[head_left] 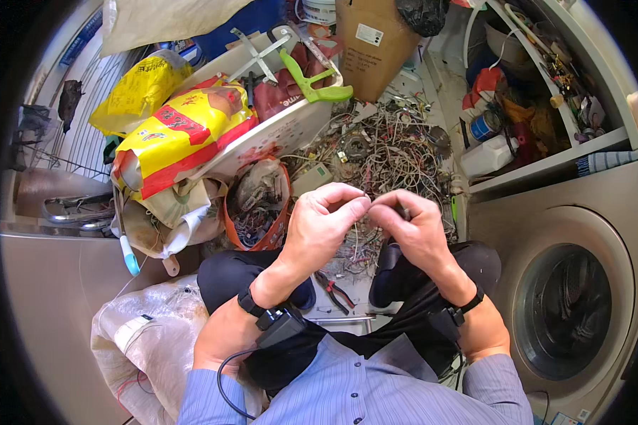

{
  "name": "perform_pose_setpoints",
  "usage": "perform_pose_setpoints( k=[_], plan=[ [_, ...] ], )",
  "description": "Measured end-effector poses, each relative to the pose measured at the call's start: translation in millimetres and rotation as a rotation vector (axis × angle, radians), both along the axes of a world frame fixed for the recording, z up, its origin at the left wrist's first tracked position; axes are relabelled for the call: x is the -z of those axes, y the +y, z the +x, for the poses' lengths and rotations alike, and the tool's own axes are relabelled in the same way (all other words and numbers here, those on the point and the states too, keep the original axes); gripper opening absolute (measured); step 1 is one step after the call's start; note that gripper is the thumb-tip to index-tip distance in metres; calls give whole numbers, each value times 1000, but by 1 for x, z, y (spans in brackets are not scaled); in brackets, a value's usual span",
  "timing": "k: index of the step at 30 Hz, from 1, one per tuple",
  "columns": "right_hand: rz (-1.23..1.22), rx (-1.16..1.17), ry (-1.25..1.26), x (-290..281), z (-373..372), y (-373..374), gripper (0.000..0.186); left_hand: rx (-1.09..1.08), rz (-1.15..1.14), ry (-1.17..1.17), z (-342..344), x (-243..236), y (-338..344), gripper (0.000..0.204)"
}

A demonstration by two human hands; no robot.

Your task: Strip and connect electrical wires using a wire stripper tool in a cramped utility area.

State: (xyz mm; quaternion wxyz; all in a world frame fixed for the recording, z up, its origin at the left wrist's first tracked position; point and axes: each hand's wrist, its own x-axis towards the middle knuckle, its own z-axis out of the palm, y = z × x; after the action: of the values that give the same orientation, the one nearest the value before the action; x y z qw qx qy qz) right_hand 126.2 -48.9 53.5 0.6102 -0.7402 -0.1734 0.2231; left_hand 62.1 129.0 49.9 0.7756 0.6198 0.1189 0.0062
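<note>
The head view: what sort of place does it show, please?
Probably a cramped home laundry or utility room, also used for storage. A front-loading washing machine stands at right, a heap of tangled wires covers the floor, and a cardboard box stands behind.

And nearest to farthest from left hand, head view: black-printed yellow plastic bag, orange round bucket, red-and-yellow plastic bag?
From the left hand:
1. Orange round bucket: just left.
2. Red-and-yellow plastic bag: farther, up-left.
3. Black-printed yellow plastic bag: farthest, upper left.
</note>
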Motion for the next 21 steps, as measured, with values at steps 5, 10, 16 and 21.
perform_pose_setpoints(
  k=[5, 10, 16, 21],
  plan=[
    [121, 66, 75, -7, 4, -4, 16, 34, 253, -72, -7, 4, -12, 13],
    [138, 40, 127, -6, 6, -9, 12, 64, 243, -35, -7, -2, -15, 13],
    [215, 50, 226, -3, 7, -10, 6, 120, 67, 16, -8, -1, -12, 15],
    [202, 66, 236, -3, 5, -8, 13, 61, -65, 92, -10, -5, -13, 15]
  ],
)
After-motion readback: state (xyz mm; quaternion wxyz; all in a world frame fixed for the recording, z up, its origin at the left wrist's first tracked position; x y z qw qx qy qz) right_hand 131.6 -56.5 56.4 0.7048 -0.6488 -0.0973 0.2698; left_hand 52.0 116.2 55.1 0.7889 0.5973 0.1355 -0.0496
